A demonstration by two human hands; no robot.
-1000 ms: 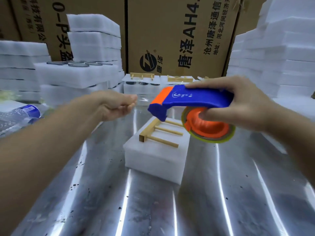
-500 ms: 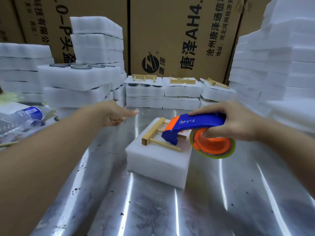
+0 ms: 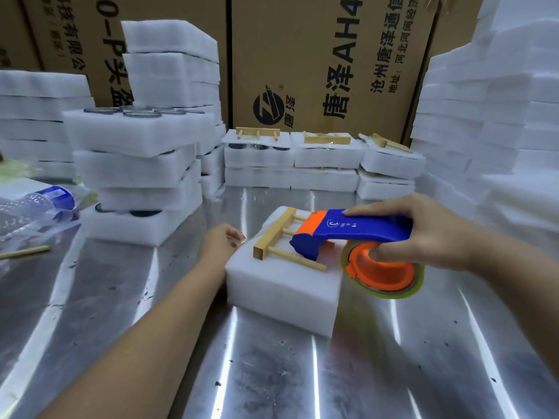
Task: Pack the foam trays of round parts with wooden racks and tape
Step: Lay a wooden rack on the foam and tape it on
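Ribbed metal table (image 3: pixel 272 373), foam block (image 3: pixel 281 288), wooden rack (image 3: pixel 273 234) (right hand (image 3: pixel 423 234) tight round tape dispenser (image 3: pixel 363 229); left hand (image 3: pixel 222 241) unclear)

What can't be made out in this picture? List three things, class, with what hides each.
1. Head view: contents of the foam tray, covered by foam.
2. Head view: mouth of the tape dispenser, hidden under its blue body, in the right hand's grip.
3. Head view: left hand fingertips, curled out of sight; any pinch unclear.
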